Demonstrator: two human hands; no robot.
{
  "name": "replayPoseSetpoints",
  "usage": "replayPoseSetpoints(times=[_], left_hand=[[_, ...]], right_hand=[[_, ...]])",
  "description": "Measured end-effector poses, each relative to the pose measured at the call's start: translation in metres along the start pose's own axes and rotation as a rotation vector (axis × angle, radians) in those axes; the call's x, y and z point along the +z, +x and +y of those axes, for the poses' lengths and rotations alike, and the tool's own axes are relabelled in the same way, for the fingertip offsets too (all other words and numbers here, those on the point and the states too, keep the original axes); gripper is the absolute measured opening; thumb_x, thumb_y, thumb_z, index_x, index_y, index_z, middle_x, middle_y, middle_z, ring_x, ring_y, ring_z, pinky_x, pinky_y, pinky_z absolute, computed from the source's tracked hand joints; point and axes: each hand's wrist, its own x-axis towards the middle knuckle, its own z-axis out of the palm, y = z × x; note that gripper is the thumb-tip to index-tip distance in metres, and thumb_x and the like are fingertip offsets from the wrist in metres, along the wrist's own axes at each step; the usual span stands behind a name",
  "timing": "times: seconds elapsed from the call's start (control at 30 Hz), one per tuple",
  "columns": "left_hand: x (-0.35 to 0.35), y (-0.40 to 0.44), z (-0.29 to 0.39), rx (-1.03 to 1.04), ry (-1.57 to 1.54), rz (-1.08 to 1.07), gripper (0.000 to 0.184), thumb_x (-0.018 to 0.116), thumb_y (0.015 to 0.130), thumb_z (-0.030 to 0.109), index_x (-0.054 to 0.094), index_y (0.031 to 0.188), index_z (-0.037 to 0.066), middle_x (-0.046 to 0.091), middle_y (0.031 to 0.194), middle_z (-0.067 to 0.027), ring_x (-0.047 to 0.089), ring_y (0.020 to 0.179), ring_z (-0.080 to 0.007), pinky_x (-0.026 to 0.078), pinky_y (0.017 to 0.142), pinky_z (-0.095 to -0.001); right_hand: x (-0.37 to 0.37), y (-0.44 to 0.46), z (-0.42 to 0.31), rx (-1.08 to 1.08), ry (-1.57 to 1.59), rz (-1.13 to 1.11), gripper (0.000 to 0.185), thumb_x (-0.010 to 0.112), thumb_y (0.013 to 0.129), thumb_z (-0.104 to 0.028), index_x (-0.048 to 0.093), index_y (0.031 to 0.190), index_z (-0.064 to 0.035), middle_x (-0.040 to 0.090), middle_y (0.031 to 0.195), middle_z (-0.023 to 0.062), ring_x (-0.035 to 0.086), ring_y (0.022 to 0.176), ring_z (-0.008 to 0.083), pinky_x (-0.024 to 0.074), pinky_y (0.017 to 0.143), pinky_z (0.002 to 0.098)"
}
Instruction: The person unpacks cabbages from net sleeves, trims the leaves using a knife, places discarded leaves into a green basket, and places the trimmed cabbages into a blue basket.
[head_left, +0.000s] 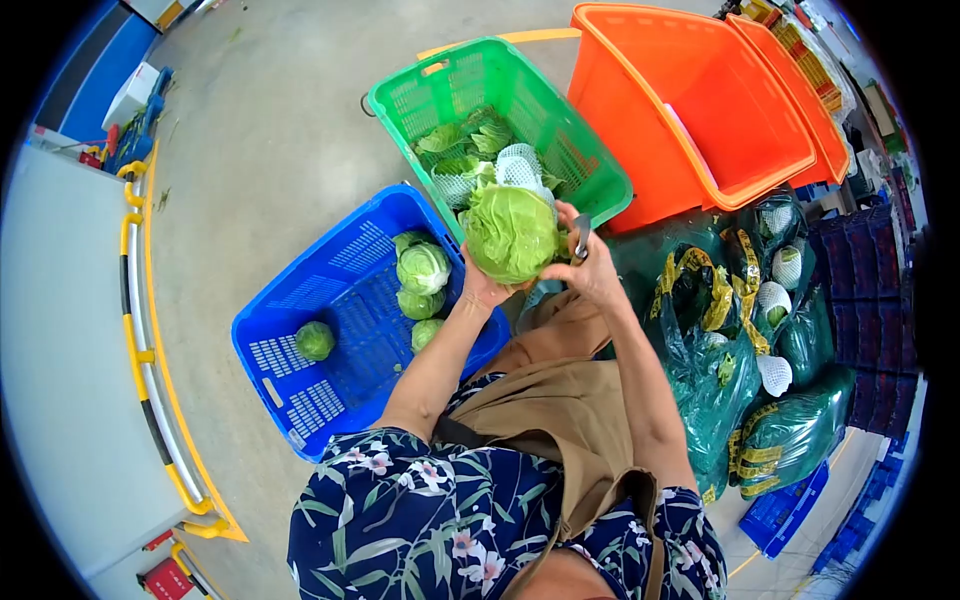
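A light-green cabbage with loose outer leaves is held up in front of me, above the near edge of the green crate. My left hand grips it from below on its left side. In my right hand is a small knife, its metal part pointing away from me, while the thumb and fingers touch the cabbage's right side. Inside the green crate lie loose leaves and white foam net sleeves. Several trimmed cabbages sit in the blue crate to the left.
Orange bins stand at the back right. Green plastic bags with net-wrapped cabbages lie to my right, beside stacked dark crates. A yellow-and-black rail runs along the left. Another blue crate is at lower right.
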Motion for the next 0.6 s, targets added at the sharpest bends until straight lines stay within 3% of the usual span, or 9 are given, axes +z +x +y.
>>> replayPoseSetpoints(times=[0.03, 0.07, 0.17, 0.27, 0.3, 0.4, 0.43, 0.53, 0.6], left_hand=[[0.002, 0.003, -0.002, 0.01, 0.023, 0.059, 0.087, 0.038, 0.078, 0.079, 0.036, 0.143, 0.021, 0.05, 0.136, -0.0137, 0.06, 0.11, -0.0364, 0.061, 0.061, -0.0512], [0.004, 0.003, -0.003, 0.015, 0.049, 0.119, 0.087, 0.037, 0.078, 0.079, 0.036, 0.143, 0.021, 0.05, 0.136, -0.0135, 0.06, 0.11, -0.0363, 0.061, 0.061, -0.0511], [-0.011, 0.003, -0.004, -0.055, 0.048, 0.104, 0.092, 0.033, 0.077, 0.084, 0.037, 0.143, 0.021, 0.05, 0.136, -0.0127, 0.06, 0.11, -0.0359, 0.059, 0.068, -0.0552], [-0.02, 0.004, -0.008, -0.06, 0.08, 0.086, 0.097, 0.038, 0.071, 0.088, 0.037, 0.143, 0.021, 0.05, 0.137, -0.0128, 0.059, 0.112, -0.0364, 0.058, 0.069, -0.0572], [-0.021, 0.005, -0.009, -0.065, 0.066, 0.073, 0.098, 0.039, 0.071, 0.088, 0.037, 0.143, 0.022, 0.049, 0.137, -0.0129, 0.058, 0.112, -0.0368, 0.058, 0.069, -0.0577], [-0.024, 0.005, -0.006, -0.086, 0.077, 0.053, 0.098, 0.044, 0.069, 0.087, 0.037, 0.143, 0.022, 0.049, 0.138, -0.0133, 0.058, 0.113, -0.0382, 0.057, 0.069, -0.0592], [-0.025, 0.005, -0.005, -0.092, 0.088, 0.047, 0.098, 0.045, 0.069, 0.087, 0.037, 0.143, 0.022, 0.048, 0.138, -0.0135, 0.057, 0.113, -0.0387, 0.057, 0.07, -0.0597], [-0.03, 0.0, -0.006, -0.14, 0.029, 0.068, 0.099, 0.047, 0.067, 0.086, 0.037, 0.143, 0.023, 0.048, 0.139, -0.014, 0.057, 0.113, -0.04, 0.056, 0.07, -0.0605], [-0.034, -0.002, -0.008, -0.144, -0.003, 0.071, 0.098, 0.047, 0.067, 0.086, 0.04, 0.142, 0.024, 0.049, 0.138, -0.0139, 0.057, 0.113, -0.039, 0.056, 0.068, -0.0604]], right_hand=[[0.005, -0.008, -0.002, 0.002, 0.032, 0.018, 0.091, 0.091, 0.058, -0.021, 0.045, 0.133, 0.0003, 0.05, 0.136, 0.0077, 0.049, 0.117, 0.0191, 0.0361, 0.101, 0.0314], [0.01, -0.014, 0.0, 0.009, 0.073, 0.058, 0.077, 0.089, 0.06, -0.017, 0.052, 0.125, 0.0003, 0.047, 0.141, 0.0092, 0.049, 0.118, 0.0203, 0.0376, 0.101, 0.0322], [0.018, -0.012, 0.023, -0.129, 0.041, 0.228, 0.037, 0.083, 0.069, -0.005, 0.053, 0.09, -0.0004, 0.056, 0.131, 0.0111, 0.053, 0.114, 0.0215, 0.0418, 0.096, 0.035], [0.022, -0.005, 0.014, -0.249, -0.21, 0.392, 0.038, 0.075, 0.072, 0.004, 0.038, 0.071, -0.0021, 0.063, 0.118, 0.012, 0.055, 0.111, 0.0216, 0.0434, 0.091, 0.0343], [0.027, 0.0, 0.001, -0.303, -0.239, 0.503, 0.035, 0.073, 0.074, 0.005, 0.039, 0.069, -0.0022, 0.065, 0.094, 0.0092, 0.056, 0.089, 0.0174, 0.0447, 0.077, 0.0309], [0.016, 0.002, 0.007, -0.092, -0.162, 0.639, 0.036, 0.072, 0.077, 0.004, 0.039, 0.068, -0.002, 0.057, 0.08, 0.0066, 0.047, 0.07, 0.0137, 0.0399, 0.064, 0.0276], [0.014, 0.014, -0.006, -0.215, -0.131, 0.668, 0.037, 0.069, 0.084, 0.0, 0.037, 0.066, -0.0036, 0.035, 0.068, -0.0009, 0.028, 0.062, 0.0077, 0.0273, 0.055, 0.0245], [0.001, 0.032, -0.015, -0.157, -0.127, 0.658, 0.04, 0.073, 0.082, -0.005, 0.036, 0.064, -0.0056, 0.035, 0.065, -0.0051, 0.029, 0.061, 0.0061, 0.0254, 0.054, 0.0236], [-0.023, 0.052, 0.002, -0.06, -0.148, 0.702, 0.036, 0.072, 0.08, -0.006, 0.039, 0.065, -0.0044, 0.036, 0.062, -0.0021, 0.033, 0.059, 0.0072, 0.0295, 0.052, 0.0263]])
